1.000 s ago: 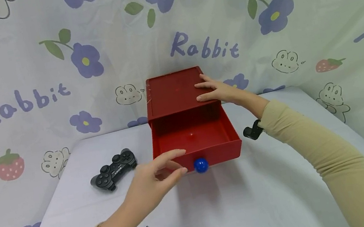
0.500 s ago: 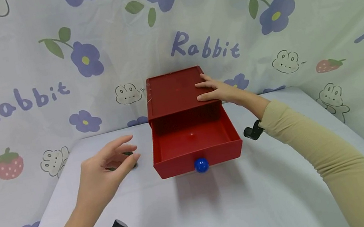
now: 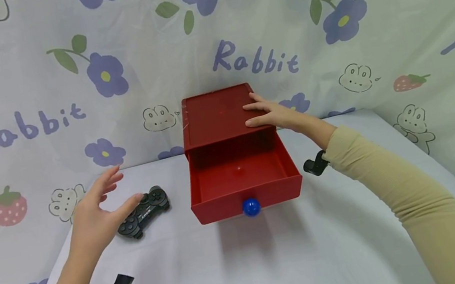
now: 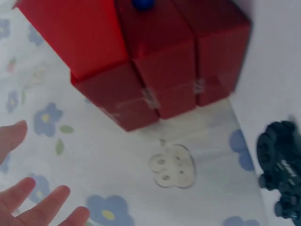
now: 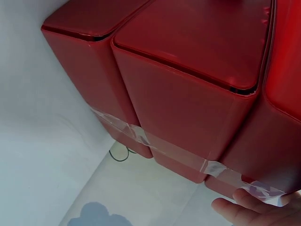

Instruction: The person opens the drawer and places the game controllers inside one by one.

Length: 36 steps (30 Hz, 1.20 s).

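Observation:
A red drawer cabinet (image 3: 220, 115) stands at the table's back, its top drawer (image 3: 239, 173) pulled out and showing a bare inside. A round blue knob (image 3: 251, 207) sits on the drawer front. My right hand (image 3: 275, 113) rests on the cabinet top's right edge with fingers spread. In the right wrist view, fingertips of that hand (image 5: 251, 212) lie by the taped side. To the left, my left hand (image 3: 95, 223) holds nothing, thumb and fingers apart, partly covering a black game controller (image 3: 152, 208); whether they touch is unclear.
The white table (image 3: 312, 259) stretches forward of the cabinet and to both sides. A patterned curtain (image 3: 175, 54) hangs close behind. In the left wrist view, stacked cabinet units (image 4: 162, 70) appear, with clear tape across their sides.
My left hand has moved left from beside the blue knob to the controller, and its fingers have spread. The right hand stays on the cabinet, and the drawer remains pulled out.

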Each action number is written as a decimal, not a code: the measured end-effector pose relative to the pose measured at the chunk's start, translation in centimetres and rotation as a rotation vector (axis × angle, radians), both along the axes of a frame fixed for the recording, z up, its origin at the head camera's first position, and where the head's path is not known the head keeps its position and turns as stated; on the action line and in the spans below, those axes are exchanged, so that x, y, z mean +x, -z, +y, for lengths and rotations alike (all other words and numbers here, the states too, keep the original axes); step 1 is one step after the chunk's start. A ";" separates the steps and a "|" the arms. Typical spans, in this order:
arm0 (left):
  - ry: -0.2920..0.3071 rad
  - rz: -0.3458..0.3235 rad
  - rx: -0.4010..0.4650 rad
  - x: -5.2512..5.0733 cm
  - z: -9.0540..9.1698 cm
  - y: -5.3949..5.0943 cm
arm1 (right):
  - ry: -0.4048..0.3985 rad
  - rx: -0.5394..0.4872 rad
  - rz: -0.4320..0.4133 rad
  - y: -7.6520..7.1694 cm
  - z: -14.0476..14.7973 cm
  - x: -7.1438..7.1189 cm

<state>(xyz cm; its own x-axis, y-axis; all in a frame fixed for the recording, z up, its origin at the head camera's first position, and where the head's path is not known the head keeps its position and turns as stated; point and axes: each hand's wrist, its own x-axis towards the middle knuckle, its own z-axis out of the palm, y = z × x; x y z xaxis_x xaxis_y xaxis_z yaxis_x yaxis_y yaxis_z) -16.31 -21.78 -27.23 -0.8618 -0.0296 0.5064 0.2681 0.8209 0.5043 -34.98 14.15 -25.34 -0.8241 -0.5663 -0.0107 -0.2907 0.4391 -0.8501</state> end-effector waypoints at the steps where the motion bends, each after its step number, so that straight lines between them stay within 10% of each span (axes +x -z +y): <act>1: -0.006 -0.010 0.005 -0.1 -0.4 0.3 | -0.001 0.000 -0.005 -0.3 0.0 0.4; 25: -0.133 -0.360 -0.070 -2.9 -6.2 8.4 | 0.004 -0.009 -0.035 -0.9 -0.2 1.1; 36: -0.078 -0.540 -0.083 -4.4 -7.2 10.8 | 0.001 -0.010 -0.035 -0.8 -0.1 0.9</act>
